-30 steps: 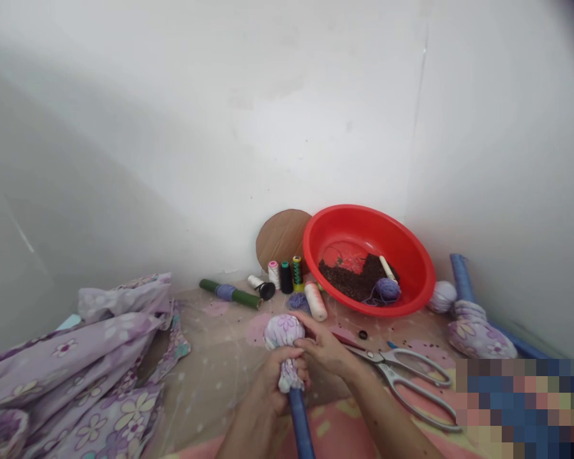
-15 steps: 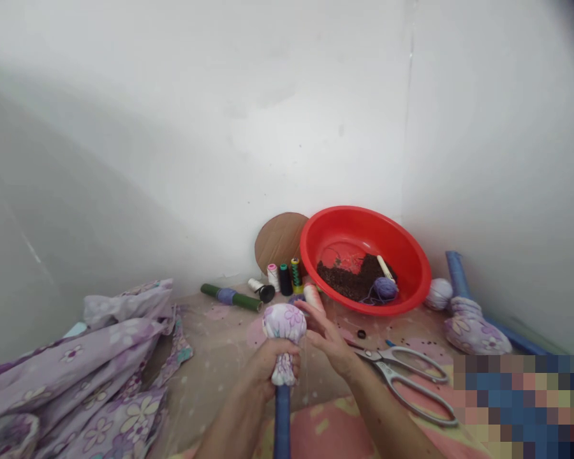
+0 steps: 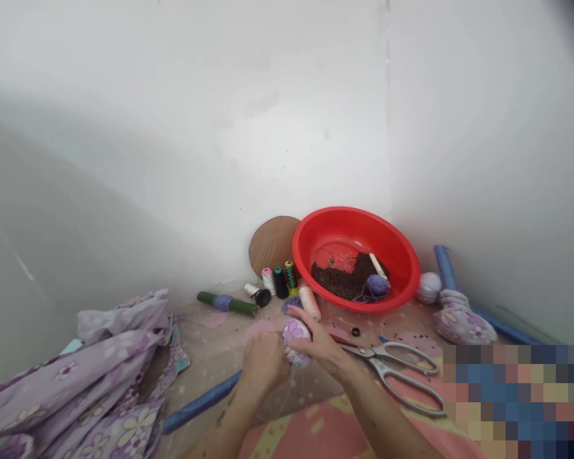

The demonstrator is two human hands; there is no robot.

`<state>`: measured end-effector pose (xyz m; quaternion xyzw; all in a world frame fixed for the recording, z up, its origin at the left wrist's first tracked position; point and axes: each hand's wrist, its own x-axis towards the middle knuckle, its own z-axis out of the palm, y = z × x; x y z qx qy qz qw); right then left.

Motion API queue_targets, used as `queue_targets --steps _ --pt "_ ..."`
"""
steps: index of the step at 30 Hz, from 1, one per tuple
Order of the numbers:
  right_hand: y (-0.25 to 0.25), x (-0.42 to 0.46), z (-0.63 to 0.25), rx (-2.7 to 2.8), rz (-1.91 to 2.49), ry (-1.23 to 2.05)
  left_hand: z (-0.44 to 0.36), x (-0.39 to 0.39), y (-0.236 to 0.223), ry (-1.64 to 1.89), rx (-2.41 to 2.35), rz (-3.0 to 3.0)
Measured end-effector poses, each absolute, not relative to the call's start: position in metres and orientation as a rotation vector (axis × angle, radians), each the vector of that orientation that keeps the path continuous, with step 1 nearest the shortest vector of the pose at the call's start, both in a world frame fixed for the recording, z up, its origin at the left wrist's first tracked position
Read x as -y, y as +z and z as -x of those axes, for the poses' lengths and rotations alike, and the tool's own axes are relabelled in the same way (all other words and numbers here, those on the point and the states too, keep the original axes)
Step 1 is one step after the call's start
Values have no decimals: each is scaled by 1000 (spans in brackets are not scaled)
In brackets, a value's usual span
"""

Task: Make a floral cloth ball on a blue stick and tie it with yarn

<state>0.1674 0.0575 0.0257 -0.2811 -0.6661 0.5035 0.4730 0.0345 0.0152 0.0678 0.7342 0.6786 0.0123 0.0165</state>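
Text, labels, brands, numbers, signs: none legible in frame. Thread spools [image 3: 280, 282], centre of frame: no marking readable at this size. Scissors [image 3: 404, 378], lower right: no marking readable on blades or handles. Lower right corner: pixelated, content unreadable.

A: The floral bundle [image 3: 297, 343] is being cupped by the right hand [image 3: 321, 344] and gripped by the left hand [image 3: 266, 361]!
B: And beyond?
A: Purple yarn [image 3: 377, 287] is cradled in the red basin [image 3: 340, 223]; scissors [image 3: 381, 364] are laid beside the right forearm [image 3: 370, 398].
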Motion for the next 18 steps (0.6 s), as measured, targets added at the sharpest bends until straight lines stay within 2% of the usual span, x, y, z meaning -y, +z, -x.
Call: queue_targets --steps 4,8,18 --pt "24 -55 -166 1697 760 1231 -29 -22 52 167 -2094 -2297" --pt "17 -54 -158 1697 855 1069 -27 -25 47 221 -2085 -2246" --pt "3 -50 -148 1803 816 776 -28 -20 40 190 -2154 -2078"
